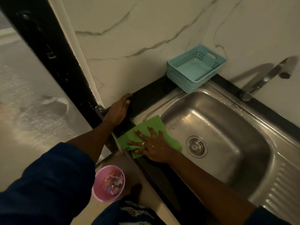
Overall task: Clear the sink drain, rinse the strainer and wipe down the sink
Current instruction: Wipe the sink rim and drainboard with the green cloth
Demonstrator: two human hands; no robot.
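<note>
The right hand (152, 146) lay flat, fingers spread, pressing a green cloth (146, 135) on the sink (227, 127) rim at nine o'clock of the seated strainer (196, 146). The left hand (119, 109), open, braced on the surface (146, 98). The drain looked clear; wiping seemed underway.

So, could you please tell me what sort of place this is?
Most likely a home kitchen: a stainless steel sink with a ribbed drainboard, a wall-mounted tap on a marble-look wall, and a pink bin of scraps on the floor.
</note>
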